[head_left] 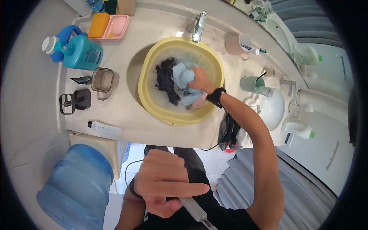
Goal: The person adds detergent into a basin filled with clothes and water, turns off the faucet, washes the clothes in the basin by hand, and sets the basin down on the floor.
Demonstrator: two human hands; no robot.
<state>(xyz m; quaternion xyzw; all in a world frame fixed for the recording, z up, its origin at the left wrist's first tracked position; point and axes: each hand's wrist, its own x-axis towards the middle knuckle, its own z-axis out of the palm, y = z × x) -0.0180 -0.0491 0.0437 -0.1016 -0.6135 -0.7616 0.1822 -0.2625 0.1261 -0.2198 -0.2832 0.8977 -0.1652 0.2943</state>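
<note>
A yellow basin (144, 82) of sudsy water sits in the sink under the faucet. Inside it, my right hand (200, 80) is closed on a light blue cloth (183, 75), partly above the water. Beside that lies a dark, wet piece of clothing (166, 80), and a pale pinkish piece (199, 102) shows under my wrist. My left hand (163, 178) is held close in front of my body, away from the basin, fingers curled around a whitish rod-like handle (194, 209) with a narrow end. Its far end runs out of view, so its kind is unclear.
Left on the counter are a teal pump bottle (82, 53), a pink soap dish (117, 27), a brownish square cup (104, 79) and a white tube (104, 130). The faucet (199, 27) overhangs the basin. Dark cloths (230, 132) lie right; a water jug (76, 184) stands lower left.
</note>
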